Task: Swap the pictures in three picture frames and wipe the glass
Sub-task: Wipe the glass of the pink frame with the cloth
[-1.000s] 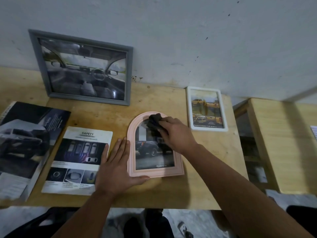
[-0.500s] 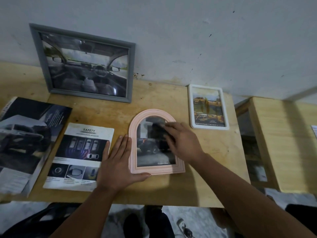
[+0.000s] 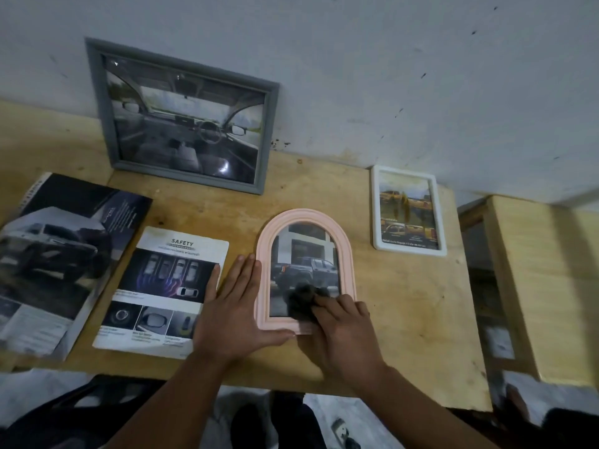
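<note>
A pink arched picture frame (image 3: 306, 218) lies flat on the wooden table (image 3: 411, 303), with a pickup-truck picture under its glass. My right hand (image 3: 345, 332) presses a dark cloth (image 3: 299, 301) on the lower part of the glass. My left hand (image 3: 233, 306) lies flat, fingers spread, against the frame's left edge and lower left corner. A large grey frame (image 3: 186, 116) with a car-interior picture leans on the wall at the back. A small white frame (image 3: 407, 212) with a yellow-truck picture lies to the right.
A "SAFETY" brochure page (image 3: 162, 293) lies left of my left hand. An open car magazine (image 3: 55, 260) covers the table's left end. A second wooden surface (image 3: 544, 286) stands to the right across a gap. The white wall (image 3: 389, 76) closes the back.
My right hand has dragged the cloth from the top of the arched glass down to its bottom. My left hand has stayed against the frame's left side.
</note>
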